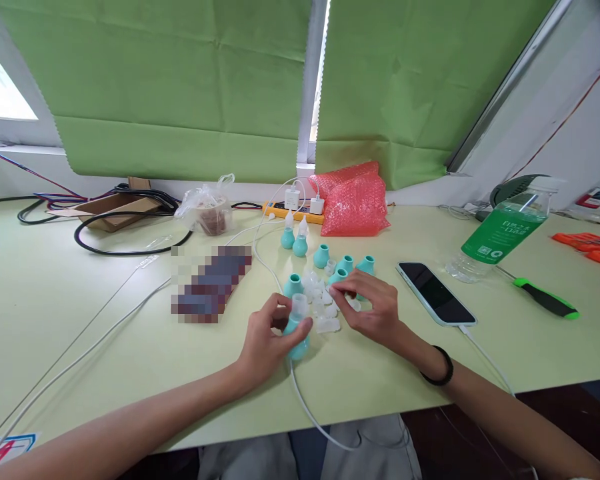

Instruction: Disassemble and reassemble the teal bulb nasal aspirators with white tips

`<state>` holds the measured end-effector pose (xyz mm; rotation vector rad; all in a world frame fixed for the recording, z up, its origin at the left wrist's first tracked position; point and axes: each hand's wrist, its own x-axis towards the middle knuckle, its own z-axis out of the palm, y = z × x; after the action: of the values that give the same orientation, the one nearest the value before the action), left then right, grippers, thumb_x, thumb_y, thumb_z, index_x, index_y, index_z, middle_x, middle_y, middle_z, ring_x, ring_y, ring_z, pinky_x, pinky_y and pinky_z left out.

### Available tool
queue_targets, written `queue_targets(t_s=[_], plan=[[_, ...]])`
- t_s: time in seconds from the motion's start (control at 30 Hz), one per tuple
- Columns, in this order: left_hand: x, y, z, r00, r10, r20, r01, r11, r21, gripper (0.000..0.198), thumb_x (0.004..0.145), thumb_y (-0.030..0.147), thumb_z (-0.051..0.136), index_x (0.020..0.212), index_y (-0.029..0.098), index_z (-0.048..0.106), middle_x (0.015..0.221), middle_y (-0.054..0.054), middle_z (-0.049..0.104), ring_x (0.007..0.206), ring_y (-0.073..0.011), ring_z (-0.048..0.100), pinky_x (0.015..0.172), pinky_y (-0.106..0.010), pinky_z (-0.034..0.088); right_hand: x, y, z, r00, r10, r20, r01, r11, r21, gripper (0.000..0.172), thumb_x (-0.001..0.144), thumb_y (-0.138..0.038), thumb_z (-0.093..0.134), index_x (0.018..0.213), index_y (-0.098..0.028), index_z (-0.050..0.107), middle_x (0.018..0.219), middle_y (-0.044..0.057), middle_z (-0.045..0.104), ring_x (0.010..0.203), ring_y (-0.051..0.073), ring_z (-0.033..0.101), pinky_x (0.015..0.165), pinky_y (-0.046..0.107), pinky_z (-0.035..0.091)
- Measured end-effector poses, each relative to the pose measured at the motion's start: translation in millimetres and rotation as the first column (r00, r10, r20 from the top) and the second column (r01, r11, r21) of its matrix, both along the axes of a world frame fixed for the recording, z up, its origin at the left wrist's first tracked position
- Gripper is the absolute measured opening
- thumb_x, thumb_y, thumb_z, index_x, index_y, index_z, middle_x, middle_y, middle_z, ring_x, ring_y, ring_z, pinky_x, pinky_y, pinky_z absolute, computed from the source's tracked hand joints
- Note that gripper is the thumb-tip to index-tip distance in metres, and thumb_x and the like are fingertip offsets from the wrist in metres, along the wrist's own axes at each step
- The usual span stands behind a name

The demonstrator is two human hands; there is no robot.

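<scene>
The left hand is clamped on a collared bulb; any hold by the right hand cannot be told; far nozzled bulbs seem finished, open bulbs unfitted.

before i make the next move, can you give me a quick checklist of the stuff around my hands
1. Bulb held steady: ok, the fingers of the left hand close around it.
2. Clear collar on that bulb: ok, it sits on top; whether fully seated, cannot tell.
3. Part pinched in the right hand: cannot tell, the fingertips hide it.
4. Loose clear parts close by: ok, they lie beside the right hand.
5. White cable away from the bulb: not ok, it runs right by it.
6. Phone apart from both hands: ok.
</scene>
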<state>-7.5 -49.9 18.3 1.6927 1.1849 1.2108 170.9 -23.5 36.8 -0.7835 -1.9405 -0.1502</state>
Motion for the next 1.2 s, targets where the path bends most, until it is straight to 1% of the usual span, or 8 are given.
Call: queue_targets(t_s=[0.23,0.4,0.53,0.77,0.87,1.03,1.1,1.2], plan=[[1,-6,7.5,0.984,-0.060,-0.167,0.068,0.997,0.039,0.022,0.077,0.034,0.048,0.082,0.016,0.059,0.077,-0.001,0.062,0.069,-0.0132,0.053,0.065,-0.023,0.041,6,20,-9.2,0.956,-0.162,0.244,0.179,0.983,-0.049,0.013,0.073,-0.015,0.050,0.072,-0.018,0.063,0.061,0.004,0.060,0.063,0.016,0.046,0.058,0.031,0.039],[2,-5,6.8,0.970,-0.064,-0.236,0.069,0.998,0.011,0.023,0.070,0.036,0.056,0.072,0.014,0.059,0.064,0.001,0.058,0.061,-0.0128,0.050,0.058,-0.022,0.038,-3,2,-3.5,0.996,0.039,0.075,-0.023,0.980,-0.195,0.016,0.077,-0.024,0.048,0.087,-0.015,0.057,0.062,0.002,0.056,0.061,0.013,0.046,0.060,0.028,0.039],[4,-5,4.0,0.941,-0.146,-0.307,0.162,0.986,0.026,0.017,0.069,0.031,0.056,0.066,0.014,0.056,0.062,0.001,0.054,0.059,-0.0125,0.048,0.054,-0.022,0.037,-14,-16,-0.7,0.963,0.248,0.101,-0.171,0.861,-0.478,0.019,0.077,-0.034,0.046,0.076,-0.016,0.050,0.058,-0.002,0.046,0.052,0.008,0.039,0.049,0.022,0.033],[5,-10,0.7,0.869,-0.182,-0.460,0.317,0.919,0.236,0.016,0.073,0.030,0.055,0.069,0.014,0.053,0.062,-0.001,0.052,0.058,-0.0128,0.047,0.052,-0.022,0.038,-20,-20,-8.2,0.929,0.371,0.019,-0.283,0.740,-0.610,0.033,0.083,-0.028,0.029,0.051,-0.018,0.027,0.047,-0.005,0.027,0.044,0.006,0.027,0.046,0.022,0.026],[2,-11,0.4,0.857,-0.212,-0.469,0.393,0.859,0.329,0.019,0.077,0.034,0.051,0.074,0.015,0.054,0.065,-0.002,0.053,0.060,-0.0133,0.048,0.054,-0.023,0.039,-22,-20,-7.5,0.906,0.398,-0.143,-0.376,0.603,-0.704,0.036,0.082,-0.033,0.031,0.049,-0.018,0.025,0.047,-0.005,0.023,0.045,0.007,0.025,0.044,0.021,0.025],[-1,-12,4.7,0.817,-0.262,-0.513,0.516,0.730,0.449,0.020,0.079,0.031,0.048,0.072,0.014,0.053,0.067,-0.006,0.055,0.064,-0.0148,0.048,0.060,-0.026,0.041,-21,-8,-6.6,0.813,0.256,-0.523,-0.579,0.269,-0.770,0.038,0.075,-0.040,0.037,0.045,-0.019,0.026,0.040,-0.007,0.019,0.038,0.006,0.019,0.036,0.021,0.019],[-2,-14,7.3,0.801,-0.319,-0.508,0.568,0.673,0.473,0.018,0.080,0.030,0.048,0.075,0.013,0.053,0.070,-0.007,0.055,0.067,-0.0152,0.047,0.063,-0.027,0.042,-17,-3,-5.5,0.782,0.160,-0.603,-0.623,0.253,-0.741,0.038,0.076,-0.042,0.034,0.046,-0.019,0.026,0.037,-0.008,0.018,0.034,0.005,0.017,0.035,0.020,0.017],[-5,-13,8.3,0.822,-0.325,-0.468,0.543,0.695,0.472,0.022,0.079,0.033,0.048,0.087,0.013,0.054,0.090,-0.011,0.052,0.083,-0.0181,0.046,0.073,-0.030,0.041,-13,-1,-4.2,0.760,0.054,-0.648,-0.619,0.366,-0.695,0.039,0.073,-0.044,0.044,0.047,-0.017,0.034,0.041,-0.006,0.026,0.037,0.005,0.024,0.036,0.020,0.020]])
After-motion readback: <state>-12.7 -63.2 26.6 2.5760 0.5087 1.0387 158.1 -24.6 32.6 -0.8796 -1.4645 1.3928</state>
